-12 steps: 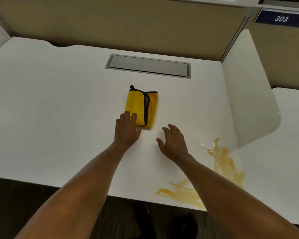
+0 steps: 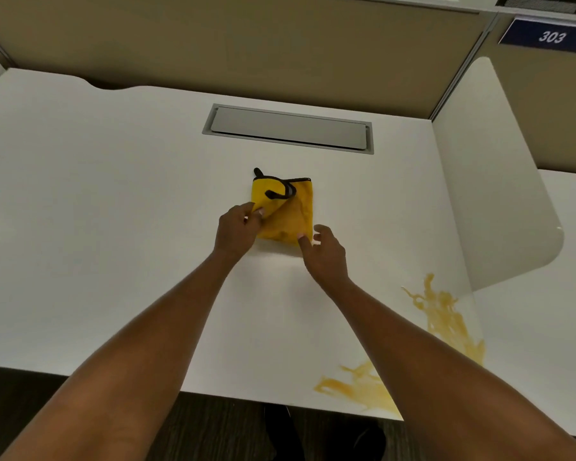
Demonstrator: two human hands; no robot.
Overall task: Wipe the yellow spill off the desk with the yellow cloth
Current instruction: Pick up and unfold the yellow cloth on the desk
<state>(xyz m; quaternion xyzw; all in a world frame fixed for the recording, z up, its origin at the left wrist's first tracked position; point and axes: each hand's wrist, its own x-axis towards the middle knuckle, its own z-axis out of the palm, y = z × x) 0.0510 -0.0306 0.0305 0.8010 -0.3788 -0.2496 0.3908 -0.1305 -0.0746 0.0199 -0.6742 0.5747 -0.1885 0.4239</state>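
Yellow cloth (image 2: 285, 207), folded small and edged in black with a short black loop at its far corner, sits near the middle of the white desk (image 2: 113, 227), just in front of a grey cable hatch (image 2: 288, 128). Half a second ago both hands lay flat and apart from it, only the left fingertips touching its near edge; now the left hand (image 2: 235, 229) has closed its fingers (image 2: 258, 212) on the top layer at the cloth's near-left corner and is peeling that flap up and over, so the fold is opening into a raised diagonal ridge. The right hand (image 2: 325, 251) has moved in to the near-right corner, its fingers loosely spread, one fingertip touching the edge but holding nothing that I can see. I take this to mean the pickup is under way and the wiping has not begun. The yellow spill (image 2: 446, 319) lies well apart from the cloth, to the right near the desk's front edge and beside a white divider panel (image 2: 499, 194), in two streaky patches, partly hidden by the right forearm. The cloth looks soft and thick, with faint darker marks on its upper face.
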